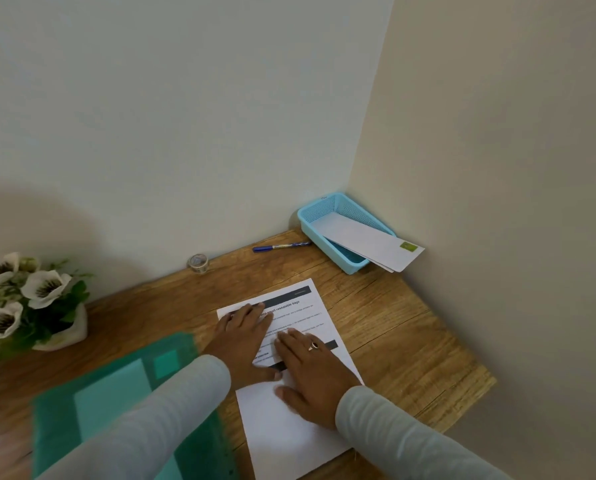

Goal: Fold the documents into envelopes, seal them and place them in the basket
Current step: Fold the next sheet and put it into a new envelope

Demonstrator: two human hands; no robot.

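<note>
One envelope [358, 237] sits in the basket [307, 220] at the counter's [410, 341] far corner; left hand [244, 336] and right hand [312, 372] press flat on a document [310, 306] not yet enveloped.

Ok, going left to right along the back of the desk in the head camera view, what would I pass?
white flowers in a white pot → roll of clear tape → blue pen → light blue basket in the corner, with white envelopes lying in it and sticking out over its right end.
</note>
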